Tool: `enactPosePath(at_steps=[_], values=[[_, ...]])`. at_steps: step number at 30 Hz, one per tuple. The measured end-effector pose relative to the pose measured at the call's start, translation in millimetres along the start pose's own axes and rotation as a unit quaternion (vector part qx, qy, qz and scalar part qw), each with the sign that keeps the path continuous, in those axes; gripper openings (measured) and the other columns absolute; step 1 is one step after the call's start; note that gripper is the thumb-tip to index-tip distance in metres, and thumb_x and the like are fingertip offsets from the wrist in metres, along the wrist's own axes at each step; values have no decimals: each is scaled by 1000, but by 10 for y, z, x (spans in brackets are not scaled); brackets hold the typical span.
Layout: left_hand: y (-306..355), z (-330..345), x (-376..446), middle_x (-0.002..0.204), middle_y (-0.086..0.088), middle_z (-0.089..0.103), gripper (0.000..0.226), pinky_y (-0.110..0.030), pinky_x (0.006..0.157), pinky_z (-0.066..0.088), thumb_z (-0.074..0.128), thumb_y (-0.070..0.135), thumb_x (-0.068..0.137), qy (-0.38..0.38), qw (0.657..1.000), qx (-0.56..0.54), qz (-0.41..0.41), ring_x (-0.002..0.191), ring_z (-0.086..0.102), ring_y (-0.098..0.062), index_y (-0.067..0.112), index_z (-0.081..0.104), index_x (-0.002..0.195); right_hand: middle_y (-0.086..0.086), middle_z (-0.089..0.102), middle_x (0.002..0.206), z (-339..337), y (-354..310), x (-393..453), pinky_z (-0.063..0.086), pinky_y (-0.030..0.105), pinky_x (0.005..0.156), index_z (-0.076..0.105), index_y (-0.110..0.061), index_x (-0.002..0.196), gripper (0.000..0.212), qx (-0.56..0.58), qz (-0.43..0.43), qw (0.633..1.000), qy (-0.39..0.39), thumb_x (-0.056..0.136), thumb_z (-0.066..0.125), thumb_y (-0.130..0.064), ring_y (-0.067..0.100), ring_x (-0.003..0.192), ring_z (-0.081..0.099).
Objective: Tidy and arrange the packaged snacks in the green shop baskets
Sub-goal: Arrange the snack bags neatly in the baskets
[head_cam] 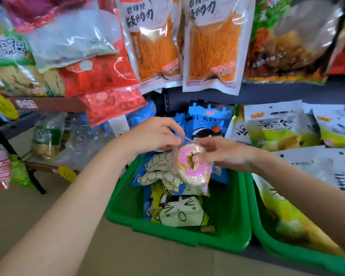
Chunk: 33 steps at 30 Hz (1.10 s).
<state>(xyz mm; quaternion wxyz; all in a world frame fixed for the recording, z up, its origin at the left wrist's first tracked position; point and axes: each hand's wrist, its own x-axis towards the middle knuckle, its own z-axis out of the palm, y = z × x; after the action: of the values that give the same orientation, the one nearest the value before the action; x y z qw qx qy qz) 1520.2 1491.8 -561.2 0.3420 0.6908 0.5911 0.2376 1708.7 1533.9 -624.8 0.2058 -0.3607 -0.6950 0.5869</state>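
Observation:
Both hands hold a clear packet with a round pink-centred rice cake (189, 172) above the left green basket (127, 200). My left hand (153, 134) pinches the packet's top edge. My right hand (225, 152) grips its right side, thumb pressed on the cake's middle. Inside this basket lie blue and yellow cartoon snack packs (179, 212), and blue packs (205, 122) stand at its back. A second green basket (271, 242) at the right holds white and green-yellow snack bags (283, 214).
Orange noodle-snack packets (211, 48), red packets (100, 76) and other bags hang from the rack above the baskets. A low brown shelf (48, 103) with bagged goods stands at the left. White snack bags (279, 124) are stacked behind the right basket. Beige floor lies in front.

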Motion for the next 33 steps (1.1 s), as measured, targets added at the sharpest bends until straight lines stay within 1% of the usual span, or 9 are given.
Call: enactPosePath(at_steps=[2, 4, 9, 13, 18, 21, 24, 28, 33], values=[[119, 254, 211, 88, -6, 69, 14, -24, 77, 51, 59, 7, 87, 34, 997, -66, -8, 76, 62, -12, 21, 60, 90, 2, 62, 101, -317, -13, -315, 45, 19, 77, 54, -10, 120, 77, -91, 42, 990, 98, 57, 83, -45, 10, 89, 60], [304, 589, 457, 85, -2, 68, 14, -23, 74, 51, 55, 8, 90, 20, 992, -124, -30, 73, 62, -11, 21, 58, 88, -1, 59, 91, -635, 44, -703, 42, 18, 66, 54, -15, 116, 52, -140, 76, 968, 195, 72, 76, -33, 6, 75, 55], [1206, 1642, 1018, 69, 2, 60, 19, -12, 46, 44, 50, 3, 90, -43, 995, -64, 55, 44, 57, 1, 12, 60, 102, -6, 48, 43, -1343, 249, -1958, 37, 19, 43, 53, -11, 86, 7, 49, 82, 880, 465, 88, 56, -6, 12, 46, 42], [2046, 2627, 1128, 70, -5, 59, 18, -19, 53, 41, 53, 4, 84, -123, 984, -32, 127, 38, 54, 6, 13, 58, 100, 0, 38, 43, -1719, 472, -2940, 26, 20, 47, 43, -13, 56, 36, 105, 86, 796, 589, 91, 42, -3, 14, 46, 32], [2625, 3709, 1133, 95, -17, 66, 28, -27, 77, 43, 55, 5, 81, -198, 958, 32, 206, 98, 62, -28, 6, 59, 109, 5, 44, 63, -2082, 942, -3910, 37, 22, 47, 48, -10, 73, 18, 163, 105, 735, 650, 91, 49, -6, 14, 52, 42], [2853, 4146, 1170, 105, -12, 66, 33, -23, 69, 36, 51, 2, 85, -204, 950, 71, 224, 98, 59, -24, 8, 55, 117, 8, 46, 71, -2253, 1207, -4338, 42, 18, 40, 49, -5, 95, 11, 192, 108, 699, 680, 88, 57, -9, 17, 55, 45], [3053, 4476, 1277, 93, -6, 65, 32, -27, 82, 42, 50, 3, 86, -198, 956, 60, 210, 97, 59, -24, 10, 54, 118, 10, 52, 74, -2457, 1378, -4653, 50, 18, 43, 49, -4, 90, 12, 219, 66, 648, 726, 87, 60, -10, 18, 60, 53], [3422, 4871, 1384, 95, -2, 64, 34, -28, 79, 43, 49, 8, 89, -206, 958, 50, 196, 85, 56, -21, 14, 50, 122, 13, 55, 76, -2809, 1506, -5018, 49, 21, 44, 49, -8, 90, 16, 182, 84, 602, 773, 87, 63, -16, 19, 59, 55], [3837, 5251, 1488, 98, 4, 61, 33, -29, 70, 44, 48, 14, 91, -208, 950, 72, 222, 78, 56, -17, 23, 48, 122, 15, 55, 88, -3789, 1434, -5561, 55, 28, 70, 44, -3, 110, 29, 189, 18, 513, 837, 91, 57, -20, 19, 78, 57]])
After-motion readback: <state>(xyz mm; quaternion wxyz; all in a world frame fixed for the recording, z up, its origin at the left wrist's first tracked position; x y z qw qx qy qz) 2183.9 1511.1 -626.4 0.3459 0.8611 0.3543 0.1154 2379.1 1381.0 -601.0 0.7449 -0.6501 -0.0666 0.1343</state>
